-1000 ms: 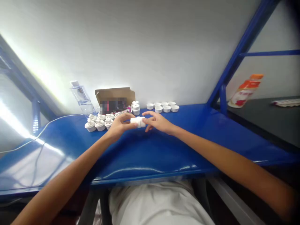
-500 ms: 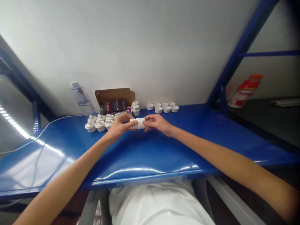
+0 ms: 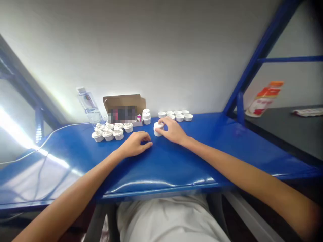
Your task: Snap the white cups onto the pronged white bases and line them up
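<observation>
The white cylindrical part [image 3: 158,131] is upright, near the middle of the blue table [image 3: 161,164]. Contact between its base and the tabletop cannot be confirmed. The right hand [image 3: 174,130] grips the part from its right side: the thumb bears on the near side, and a fingertip bears on the upper edge. The remaining right fingers are partly hidden.

The left hand [image 3: 136,144] is positioned to the left of the part, apart from it and palm down. Its fingers are curled, and the thumb is extended with a gap between; no item is visible in the grasp.

Seven fitted white cups [image 3: 118,134] are arranged in two rows left of the hands. Behind them are an open cardboard box [image 3: 123,100] and a clear bottle [image 3: 89,106]. A stack of white parts [image 3: 146,116] is located beside the box. Seven plain white cups [image 3: 179,118] occupy two rows near the wall [image 3: 161,50], behind the right hand.
</observation>
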`<state>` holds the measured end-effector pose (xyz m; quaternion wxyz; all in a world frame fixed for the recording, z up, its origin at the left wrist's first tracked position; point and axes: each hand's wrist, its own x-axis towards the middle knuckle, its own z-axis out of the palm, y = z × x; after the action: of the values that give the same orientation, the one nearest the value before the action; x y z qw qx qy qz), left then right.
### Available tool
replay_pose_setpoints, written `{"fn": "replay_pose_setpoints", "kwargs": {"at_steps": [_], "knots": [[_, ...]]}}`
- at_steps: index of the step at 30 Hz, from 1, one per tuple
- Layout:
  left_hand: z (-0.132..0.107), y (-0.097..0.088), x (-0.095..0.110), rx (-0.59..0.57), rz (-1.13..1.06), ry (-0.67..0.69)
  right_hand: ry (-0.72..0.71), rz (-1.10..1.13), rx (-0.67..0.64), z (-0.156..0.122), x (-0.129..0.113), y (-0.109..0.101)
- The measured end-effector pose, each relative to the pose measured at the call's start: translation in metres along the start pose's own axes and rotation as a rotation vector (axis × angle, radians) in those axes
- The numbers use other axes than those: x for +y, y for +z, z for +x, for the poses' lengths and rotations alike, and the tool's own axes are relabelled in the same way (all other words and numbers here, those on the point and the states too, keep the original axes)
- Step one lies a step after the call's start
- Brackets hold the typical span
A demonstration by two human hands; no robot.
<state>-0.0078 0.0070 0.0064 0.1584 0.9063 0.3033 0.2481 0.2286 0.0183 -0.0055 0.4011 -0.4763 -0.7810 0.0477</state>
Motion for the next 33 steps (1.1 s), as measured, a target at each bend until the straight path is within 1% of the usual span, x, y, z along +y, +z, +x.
{"fn": "replay_pose_setpoints", "kwargs": {"at_steps": [4,7,10,12,16,18,20,22,23,24,26,28,29,31,32,33], "knots": [[0.000,-0.001,0.000,-0.029,0.017,0.018,0.004,-0.226,-0.022,0.025,0.015,0.006],[0.000,-0.002,0.002,-0.039,0.024,0.023,0.060,-0.394,-0.083,0.050,0.024,0.014],[0.000,-0.002,0.003,-0.055,0.031,0.024,0.112,-0.478,-0.162,0.071,0.032,0.021],[-0.001,-0.002,0.003,-0.070,0.047,0.029,0.127,-0.503,-0.201,0.079,0.038,0.023],[-0.001,-0.004,0.002,-0.068,0.105,0.033,0.143,-0.530,-0.250,0.082,0.046,0.022],[0.000,-0.009,0.000,-0.009,0.170,0.005,0.145,-0.507,-0.265,0.075,0.045,0.020],[0.000,-0.016,-0.005,0.090,0.257,-0.047,0.136,-0.479,-0.275,0.062,0.039,0.016],[0.000,-0.023,-0.012,0.197,0.359,-0.115,0.104,-0.415,-0.287,0.044,0.029,0.010],[0.000,-0.027,-0.016,0.247,0.412,-0.151,0.056,-0.287,-0.300,0.034,0.023,0.006],[0.000,-0.030,-0.020,0.292,0.464,-0.186,0.037,-0.112,-0.313,0.024,0.017,0.002],[-0.002,-0.034,-0.028,0.369,0.556,-0.243,0.085,0.277,-0.367,0.008,0.005,-0.007],[-0.003,-0.037,-0.037,0.393,0.608,-0.264,0.214,0.578,-0.402,-0.001,-0.003,-0.013],[-0.003,-0.037,-0.041,0.378,0.612,-0.258,0.302,0.680,-0.413,-0.003,-0.004,-0.014],[-0.002,-0.037,-0.046,0.338,0.587,-0.228,0.487,0.790,-0.435,-0.003,-0.002,-0.012],[-0.002,-0.036,-0.047,0.326,0.560,-0.207,0.559,0.804,-0.436,-0.002,0.001,-0.010],[0.000,-0.035,-0.047,0.321,0.524,-0.184,0.598,0.792,-0.415,-0.002,0.004,-0.008]]}}
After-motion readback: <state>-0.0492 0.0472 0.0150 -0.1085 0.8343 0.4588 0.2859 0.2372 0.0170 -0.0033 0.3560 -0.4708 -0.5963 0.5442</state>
